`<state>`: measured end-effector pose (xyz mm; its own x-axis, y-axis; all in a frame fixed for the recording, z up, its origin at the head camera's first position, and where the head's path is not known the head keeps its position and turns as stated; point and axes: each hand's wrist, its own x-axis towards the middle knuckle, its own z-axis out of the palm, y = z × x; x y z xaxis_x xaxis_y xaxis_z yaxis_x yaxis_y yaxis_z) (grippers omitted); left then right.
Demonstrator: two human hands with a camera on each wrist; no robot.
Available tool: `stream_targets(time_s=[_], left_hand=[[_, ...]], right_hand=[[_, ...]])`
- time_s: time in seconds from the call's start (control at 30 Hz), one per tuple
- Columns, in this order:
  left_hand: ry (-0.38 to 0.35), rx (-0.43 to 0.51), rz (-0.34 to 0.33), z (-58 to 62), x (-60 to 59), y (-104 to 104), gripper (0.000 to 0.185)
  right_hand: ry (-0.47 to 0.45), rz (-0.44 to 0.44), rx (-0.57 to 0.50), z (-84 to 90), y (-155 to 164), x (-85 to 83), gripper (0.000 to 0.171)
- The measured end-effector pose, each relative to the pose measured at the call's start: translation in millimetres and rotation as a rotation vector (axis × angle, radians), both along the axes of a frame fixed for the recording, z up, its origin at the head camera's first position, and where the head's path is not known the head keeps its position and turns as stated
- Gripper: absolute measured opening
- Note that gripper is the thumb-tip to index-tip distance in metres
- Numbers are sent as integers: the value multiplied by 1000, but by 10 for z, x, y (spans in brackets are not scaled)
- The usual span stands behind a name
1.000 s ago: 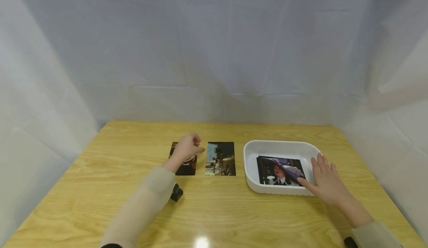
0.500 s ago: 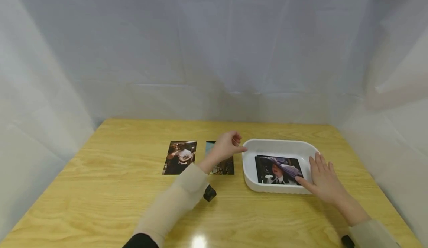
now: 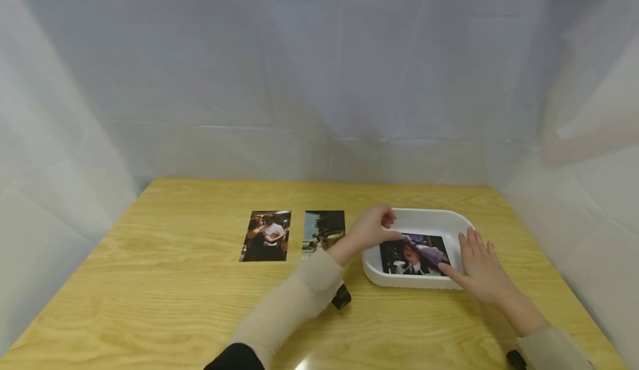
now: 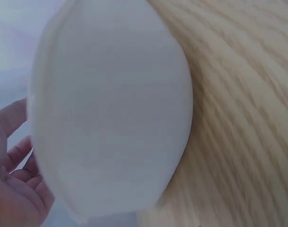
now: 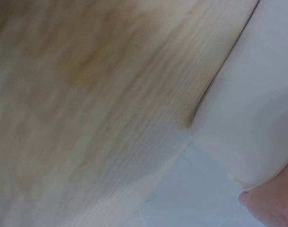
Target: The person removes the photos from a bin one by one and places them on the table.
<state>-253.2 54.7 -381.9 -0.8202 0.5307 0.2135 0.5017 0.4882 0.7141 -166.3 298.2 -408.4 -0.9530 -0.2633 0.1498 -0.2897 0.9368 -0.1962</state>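
Note:
A white plastic tray (image 3: 434, 214) holds a small stack of photos, the top photo (image 3: 414, 254) showing a purple hat. My left hand (image 3: 369, 230) hovers over the tray's left side, thumb pointing toward the photo and the other fingers loosely bent around nothing. In the left wrist view that hand (image 4: 21, 184) appears beyond the tray's wall (image 4: 111, 109). My right hand (image 3: 481, 270) rests on the tray's right rim with straight, spread fingers. Only a bit of the right hand (image 5: 274, 201) shows in the right wrist view, against the tray's wall (image 5: 253, 118).
Two photos lie on the wooden table (image 3: 150, 281) left of the tray: one of people embracing (image 3: 266, 236) and one of an outdoor scene (image 3: 324, 228), partly covered by the left forearm. White sheeting (image 3: 299, 81) stands behind and on both sides.
My left hand has moved right, from over the leftmost photo, past the outdoor one, to the tray. The right hand stays on the rim.

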Motion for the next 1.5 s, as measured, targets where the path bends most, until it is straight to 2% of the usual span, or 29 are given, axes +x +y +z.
stream_targets(time_s=[0.3, 0.5, 0.73, 0.87, 1.1, 1.33, 1.5], left_hand=[[46, -120, -43, -64, 7, 194, 41], [84, -248, -52, -147, -10, 279, 49], [137, -400, -87, -217, -27, 361, 69], [127, -523, -77, -260, -16, 392, 71], [29, -756, -38, -307, 34, 422, 84], [10, -816, -9, -293, 73, 423, 85], [45, -842, 19, -304, 64, 431, 84]], right_hand=[[4, 0, -10, -10, 4, -5, 86], [-2, -2, -4, -14, -2, -16, 87], [-8, -2, -3, -17, -7, -15, 87], [-1, 5, 1, -26, -3, -18, 87], [1, 8, -5, -40, -1, -15, 86], [1, 9, -9, -47, 6, -19, 86], [7, 10, -9, -54, 9, -20, 86]])
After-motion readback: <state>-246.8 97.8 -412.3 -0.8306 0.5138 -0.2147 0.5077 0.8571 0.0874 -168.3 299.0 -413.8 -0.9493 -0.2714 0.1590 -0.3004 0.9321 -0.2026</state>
